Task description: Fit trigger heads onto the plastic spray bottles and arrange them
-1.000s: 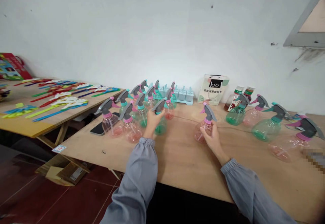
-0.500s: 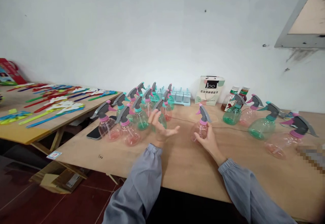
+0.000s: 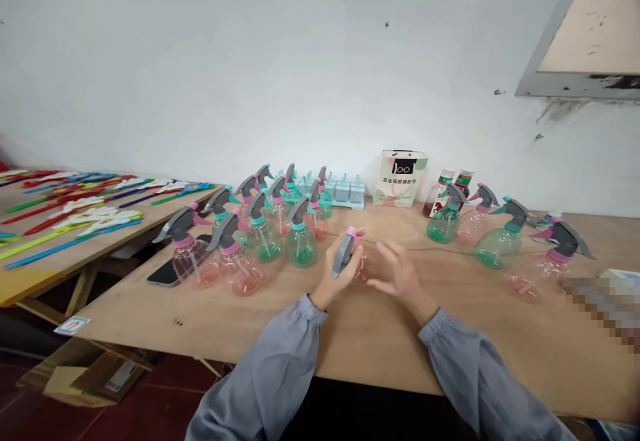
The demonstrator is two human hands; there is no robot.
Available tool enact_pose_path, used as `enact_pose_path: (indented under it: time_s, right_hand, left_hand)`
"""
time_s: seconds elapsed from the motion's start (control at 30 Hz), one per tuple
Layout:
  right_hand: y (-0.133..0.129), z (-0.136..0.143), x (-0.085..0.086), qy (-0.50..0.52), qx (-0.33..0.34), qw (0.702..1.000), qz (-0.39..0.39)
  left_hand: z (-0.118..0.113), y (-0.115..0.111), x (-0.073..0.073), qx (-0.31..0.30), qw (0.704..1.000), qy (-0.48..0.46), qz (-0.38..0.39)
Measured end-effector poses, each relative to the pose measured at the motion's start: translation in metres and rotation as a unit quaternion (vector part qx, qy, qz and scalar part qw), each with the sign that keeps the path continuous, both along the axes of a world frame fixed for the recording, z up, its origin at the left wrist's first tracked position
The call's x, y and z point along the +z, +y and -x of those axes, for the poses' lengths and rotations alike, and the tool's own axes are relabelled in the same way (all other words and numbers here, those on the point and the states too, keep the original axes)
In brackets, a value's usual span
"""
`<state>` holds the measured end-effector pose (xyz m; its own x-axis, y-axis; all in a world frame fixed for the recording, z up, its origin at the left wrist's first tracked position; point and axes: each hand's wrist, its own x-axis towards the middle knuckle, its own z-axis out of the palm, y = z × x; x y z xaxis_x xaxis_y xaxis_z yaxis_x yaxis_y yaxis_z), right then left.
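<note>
Nearest, btm ctr: grey sleeves point(image 3: 270, 381) angle in over the wooden table point(image 3: 360, 347). And here's the action, just below mid-frame: L hand point(image 3: 330, 273) has the pink spray btl point(image 3: 361, 267), fingers wrapped round its upper part, grey lever slanting to lower L. R hand point(image 3: 400, 277) is right beside it, fingers curved & loosely spread, nothing in its grip; whether the thumb touches the btl, can't tell.

Lower L corner, under the table edge: cardboard box point(image 3: 95, 377), flaps open. Number card point(image 3: 73, 325) sits at the table's L corner.

L of ctr, a cluster of sprayers: two pink btls point(image 3: 245, 279) up front, a green btl point(image 3: 301, 247) nearest the L hand, more pink & green ones packed behind. Dark phone point(image 3: 164, 274) lies flat by the leftmost. Over on the R, a slanting row of four: pink btl point(image 3: 525, 284) at the near end, then green, pink, green going back.

Farther, mid-frame: lt-blue tray point(image 3: 345, 193), then a printed bag point(image 3: 400, 187) standing upright, then two labelled btls point(image 3: 463, 181) w/ red-brown contents, partly hidden. Mid-L, a second table point(image 3: 30, 274) w/ colourful plastic strips point(image 3: 75, 247). Behind it all, pale wall point(image 3: 250, 61); framed opening point(image 3: 590, 34), upper R.
</note>
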<state>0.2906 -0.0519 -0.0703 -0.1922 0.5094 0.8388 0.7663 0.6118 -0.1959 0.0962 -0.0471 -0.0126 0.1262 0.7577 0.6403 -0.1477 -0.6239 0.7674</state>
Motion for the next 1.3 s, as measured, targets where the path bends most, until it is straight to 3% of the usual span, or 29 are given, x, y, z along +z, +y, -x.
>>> enact_pose_path:
  time_s: [0.07, 0.13, 0.17, 0.27, 0.33, 0.47, 0.57, 0.63, 0.77, 0.87, 0.97, 1.2, 1.3]
  right_hand:
    - [0.01, -0.028, 0.01, 0.151, -0.094, 0.983, -0.038]
    - [0.025, -0.061, 0.019, 0.307, -0.194, 0.929, -0.069]
    - [0.034, -0.078, 0.022, 0.333, -0.218, 0.914, -0.075]
    - [0.065, -0.124, 0.027, 0.349, -0.295, 0.887, -0.069]
    - [0.086, -0.147, 0.029, 0.319, -0.343, 0.883, -0.024]
    - [0.115, -0.168, 0.03, 0.306, -0.37, 0.875, 0.051]
    - [0.117, -0.161, 0.025, 0.305, -0.372, 0.874, 0.066]
    - [0.108, -0.145, 0.017, 0.286, -0.34, 0.894, 0.061]
    - [0.068, -0.092, -0.003, 0.231, -0.188, 0.953, 0.055]
    - [0.035, -0.051, -0.009, 0.196, -0.117, 0.969, 0.09]
    - [0.015, -0.024, -0.009, 0.191, -0.089, 0.973, 0.096]
    - [0.013, -0.019, -0.006, 0.192, -0.086, 0.974, 0.087]
    - [0.013, -0.024, -0.005, 0.186, -0.086, 0.976, 0.079]
  left_hand:
    - [0.003, 0.001, 0.003, -0.016, 0.999, -0.009, 0.041]
    - [0.005, 0.005, 0.004, -0.029, 0.997, -0.026, 0.071]
    - [0.005, 0.008, 0.003, -0.034, 0.996, -0.041, 0.078]
    - [0.006, 0.017, 0.001, -0.049, 0.992, -0.081, 0.086]
    - [0.006, 0.021, 0.002, -0.058, 0.989, -0.09, 0.103]
    - [0.009, 0.022, 0.005, -0.089, 0.982, -0.081, 0.149]
    - [0.01, 0.02, 0.008, -0.113, 0.974, -0.086, 0.175]
    - [0.011, 0.02, 0.01, -0.12, 0.97, -0.102, 0.184]
    - [0.015, 0.023, 0.014, -0.143, 0.961, -0.13, 0.198]
    - [0.018, 0.025, 0.017, -0.16, 0.949, -0.142, 0.234]
    - [0.02, 0.024, 0.018, -0.184, 0.936, -0.139, 0.266]
    - [0.023, 0.026, 0.015, -0.142, 0.921, -0.231, 0.279]
    - [0.024, 0.027, 0.016, -0.117, 0.914, -0.221, 0.318]
